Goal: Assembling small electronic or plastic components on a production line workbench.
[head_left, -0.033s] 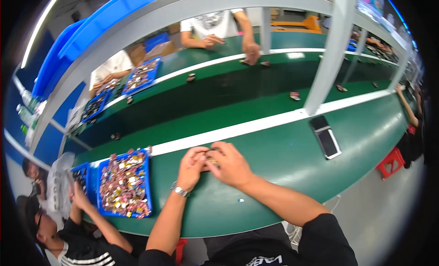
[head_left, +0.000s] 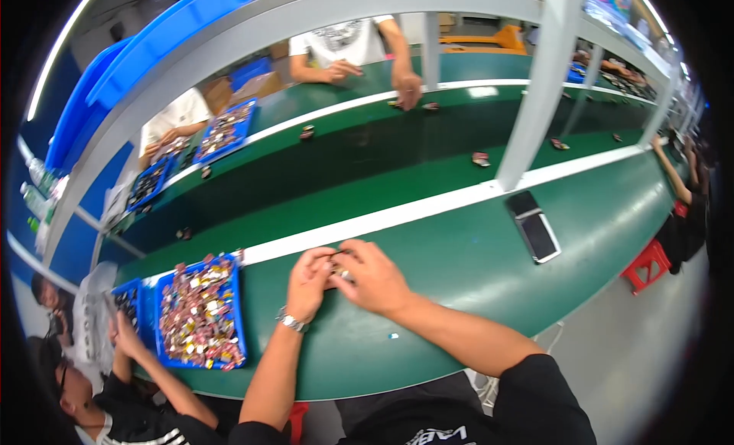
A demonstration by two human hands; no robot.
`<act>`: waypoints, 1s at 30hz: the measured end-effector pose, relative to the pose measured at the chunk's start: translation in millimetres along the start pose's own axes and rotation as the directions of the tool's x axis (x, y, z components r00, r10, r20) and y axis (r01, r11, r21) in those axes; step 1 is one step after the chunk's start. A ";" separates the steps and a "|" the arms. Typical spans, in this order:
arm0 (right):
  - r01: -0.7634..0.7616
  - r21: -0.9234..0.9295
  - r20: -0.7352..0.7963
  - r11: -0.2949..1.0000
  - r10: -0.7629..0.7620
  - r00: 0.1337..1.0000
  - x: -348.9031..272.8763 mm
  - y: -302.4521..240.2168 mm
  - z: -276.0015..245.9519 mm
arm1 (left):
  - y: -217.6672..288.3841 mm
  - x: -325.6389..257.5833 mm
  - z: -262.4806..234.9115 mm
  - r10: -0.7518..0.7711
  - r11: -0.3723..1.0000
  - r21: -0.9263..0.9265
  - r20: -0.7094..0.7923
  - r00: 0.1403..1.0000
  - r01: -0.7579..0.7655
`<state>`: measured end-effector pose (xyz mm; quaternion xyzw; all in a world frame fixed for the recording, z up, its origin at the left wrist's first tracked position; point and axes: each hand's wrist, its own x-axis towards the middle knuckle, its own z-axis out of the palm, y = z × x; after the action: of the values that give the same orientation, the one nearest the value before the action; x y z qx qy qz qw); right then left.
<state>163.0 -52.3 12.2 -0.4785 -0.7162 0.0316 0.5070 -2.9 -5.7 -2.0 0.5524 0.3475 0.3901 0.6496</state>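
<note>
Along one long, glossy green worktable [head_left: 451, 307], one blue rectangular plastic tray [head_left: 240, 323] stands to your left, heaped with small pink, yellow and silvery pieces [head_left: 197, 311] too jumbled to count. Your left hand [head_left: 308, 283] and right hand [head_left: 375, 280], fingers curled, grasp one small yellow-flecked piece [head_left: 344, 275], mostly hidden between them. One black-and-white rectangular device [head_left: 540, 237] lies right; one tiny pale scrap [head_left: 393, 336], unidentifiable, lies nearer you.

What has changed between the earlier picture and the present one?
Only the view has visibly moved: the whole scene sits slightly further left in the picture. Nothing was visibly taken hold of or let go. The left hand and right hand still hold a small piece; the filled blue tray and phone-like device stayed put.
</note>
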 end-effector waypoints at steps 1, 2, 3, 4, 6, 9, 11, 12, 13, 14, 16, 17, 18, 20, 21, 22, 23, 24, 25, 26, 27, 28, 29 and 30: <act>0.016 0.028 0.001 0.999 -0.016 1.000 1.4 -4.5 -0.2 | 1.4 -0.8 -3.8 0.010 1.000 0.013 -0.007 1.000 -0.010; 0.012 0.004 -0.001 1.000 -0.012 1.000 0.2 -4.6 -0.9 | 1.8 -1.4 -1.7 0.005 1.000 -0.005 -0.006 1.000 -0.005; -0.014 0.012 0.016 1.000 0.014 1.000 -1.0 -3.3 1.4 | 3.8 -2.1 -0.1 0.002 1.000 -0.020 -0.011 1.000 -0.002; -0.039 0.023 0.035 0.999 0.038 0.999 -1.4 -0.2 0.9 | 2.8 -0.7 0.8 -0.021 1.000 -0.003 0.005 1.000 0.021; -0.041 0.021 0.008 0.999 0.041 0.999 -0.8 5.4 -3.0 | 0.6 3.4 7.9 0.004 1.000 0.001 0.007 1.000 -0.004; -0.050 0.028 -0.032 0.998 0.051 0.998 7.0 22.8 -5.9 | 2.8 0.7 15.0 0.080 0.996 -0.030 -0.051 0.995 -0.082; -0.113 -0.021 -0.084 0.993 0.111 0.990 15.1 34.3 -9.3 | 3.8 -1.5 6.3 0.156 0.987 0.061 -0.142 0.978 -0.148; -0.181 -0.065 -0.102 0.981 0.174 0.979 19.0 41.5 -9.9 | 2.4 -2.0 2.2 0.143 0.988 0.070 -0.134 0.981 -0.135; -0.268 -0.013 -0.107 0.963 0.265 0.958 24.4 51.6 -10.7 | 0.1 -0.5 0.9 0.141 0.990 0.041 -0.113 0.984 -0.137; -0.298 0.019 -0.124 0.954 0.298 0.947 30.7 66.6 -7.4 | -3.5 0.3 -1.6 0.138 0.989 0.064 -0.089 0.986 -0.132; -0.222 -0.145 -0.192 0.964 0.193 0.962 46.9 108.6 -12.3 | -4.2 5.9 4.1 0.135 0.988 0.082 -0.030 0.990 -0.132; -0.292 -0.190 -0.189 0.937 0.257 0.948 56.4 119.2 -13.7 | -1.1 4.4 5.9 0.143 0.986 0.085 -0.011 0.990 -0.141; -0.286 -0.245 -0.183 0.927 0.245 0.952 61.3 127.2 -18.9 | -1.2 6.7 9.0 0.136 0.989 0.058 -0.012 0.991 -0.135; -0.351 -0.352 -0.168 0.868 0.310 0.936 62.5 130.4 -15.7 | -0.5 9.6 12.2 0.117 0.993 0.004 -0.020 0.993 -0.117; -0.354 -0.415 -0.224 0.838 0.282 0.933 58.2 109.4 -9.7 | -1.1 5.5 6.9 0.104 0.994 -0.017 -0.055 0.993 -0.105; -0.270 -0.396 -0.214 0.878 0.197 0.957 52.5 83.5 -3.6 | -2.0 0.3 -0.2 0.095 0.995 -0.012 -0.091 0.991 -0.096; -0.187 -0.382 -0.209 0.905 0.113 0.971 42.9 61.4 0.7 | -2.8 -2.1 -5.0 0.084 0.996 -0.013 -0.119 0.989 -0.086; -0.155 -0.281 -0.122 0.947 0.124 0.985 26.5 49.7 4.7 | 0.8 -5.6 -6.2 0.103 0.994 0.037 -0.146 0.984 -0.098; -0.131 -0.174 -0.033 0.976 0.127 0.991 15.0 41.0 8.7 | 4.7 -8.7 -9.7 0.102 0.995 0.041 -0.168 0.981 -0.096; -0.171 -0.098 0.016 0.980 0.173 0.985 12.0 37.3 0.1 | 21.3 -3.7 -0.5 0.095 0.989 0.125 -0.163 0.982 -0.075; -0.179 -0.090 0.024 0.980 0.182 0.983 11.7 36.0 0.6 | 35.8 -4.0 -0.4 0.082 0.975 0.218 -0.181 0.980 -0.041; -0.191 -0.052 0.071 0.980 0.194 0.978 13.5 36.7 1.4 | 48.3 -0.8 -5.6 0.081 0.974 0.225 -0.178 0.981 -0.040; -0.199 -0.014 0.116 0.980 0.199 0.973 16.4 36.6 2.4 | 60.8 2.9 -15.6 0.159 0.939 0.331 -0.192 0.968 -0.089; -0.161 0.007 0.060 0.987 0.160 0.985 17.3 39.4 7.4 | 75.5 8.9 -31.4 0.212 0.885 0.458 -0.245 0.946 -0.079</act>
<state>182.6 -15.3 -0.3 -0.5305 -0.6901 0.0906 0.4839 -35.8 22.7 67.8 0.6473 0.4750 0.4251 0.4178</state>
